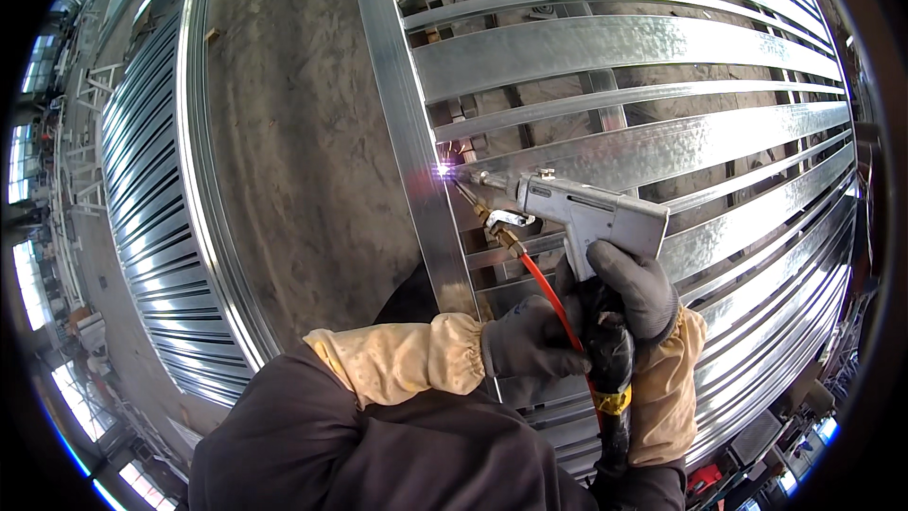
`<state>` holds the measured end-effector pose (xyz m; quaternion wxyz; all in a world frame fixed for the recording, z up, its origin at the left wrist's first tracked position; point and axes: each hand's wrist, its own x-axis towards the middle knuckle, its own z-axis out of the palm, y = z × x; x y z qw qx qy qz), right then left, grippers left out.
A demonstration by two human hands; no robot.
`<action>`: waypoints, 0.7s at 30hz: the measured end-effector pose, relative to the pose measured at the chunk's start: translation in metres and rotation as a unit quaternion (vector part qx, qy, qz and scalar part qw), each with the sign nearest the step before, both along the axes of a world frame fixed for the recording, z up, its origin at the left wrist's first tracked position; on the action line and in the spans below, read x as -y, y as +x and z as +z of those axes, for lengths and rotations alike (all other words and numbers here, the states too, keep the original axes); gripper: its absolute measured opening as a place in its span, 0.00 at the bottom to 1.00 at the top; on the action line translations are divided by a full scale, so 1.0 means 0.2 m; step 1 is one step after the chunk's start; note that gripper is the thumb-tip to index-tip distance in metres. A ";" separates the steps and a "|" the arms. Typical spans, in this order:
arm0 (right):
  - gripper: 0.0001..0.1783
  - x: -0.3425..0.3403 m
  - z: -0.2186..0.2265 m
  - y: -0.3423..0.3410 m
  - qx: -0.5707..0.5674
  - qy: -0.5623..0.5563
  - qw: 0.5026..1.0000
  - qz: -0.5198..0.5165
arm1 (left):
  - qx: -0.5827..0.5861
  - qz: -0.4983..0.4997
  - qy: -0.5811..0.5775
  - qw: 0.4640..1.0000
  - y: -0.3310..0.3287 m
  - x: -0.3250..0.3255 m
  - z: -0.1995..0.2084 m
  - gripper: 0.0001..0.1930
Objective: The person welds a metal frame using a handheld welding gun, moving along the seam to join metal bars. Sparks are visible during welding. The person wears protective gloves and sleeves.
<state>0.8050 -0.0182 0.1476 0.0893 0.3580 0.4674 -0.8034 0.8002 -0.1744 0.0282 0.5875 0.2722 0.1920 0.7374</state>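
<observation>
My right hand (pixel 638 291), in a grey glove, grips the handle of a silver-grey welding gun (pixel 596 213). The gun's nozzle points left, and a bright violet-white spark glows at its tip against a galvanized steel frame bar (pixel 416 147), where a slat meets it. A brass fitting with a red hose (pixel 541 276) is fixed under the nozzle. Below the handle hangs a thick black cable (pixel 610 355) wrapped with yellow tape. Also gloved, my left hand (pixel 530 339) is closed against this cable, with the red hose crossing over its fingers; part of its grip is hidden.
Wide and narrow steel slats (pixel 624 47) run right from the frame bar, with gaps between them. Another slatted metal panel (pixel 156 218) stands to the left, beyond the brown floor (pixel 284 132). Something red (pixel 703 481) lies at the lower right.
</observation>
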 end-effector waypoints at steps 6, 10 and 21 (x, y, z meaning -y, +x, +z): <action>0.18 -0.01 0.01 0.01 0.010 -0.019 1.000 0.013 | 0.061 -0.068 -0.034 0.995 0.00 0.02 0.00 0.22; 0.20 0.02 0.00 0.01 0.009 0.020 1.000 -0.009 | 0.058 -0.083 -0.055 0.993 -0.01 0.02 0.03 0.22; 0.17 -0.01 0.04 0.08 0.014 -0.033 0.999 0.025 | 0.099 -0.064 -0.052 0.992 0.05 0.03 0.09 0.21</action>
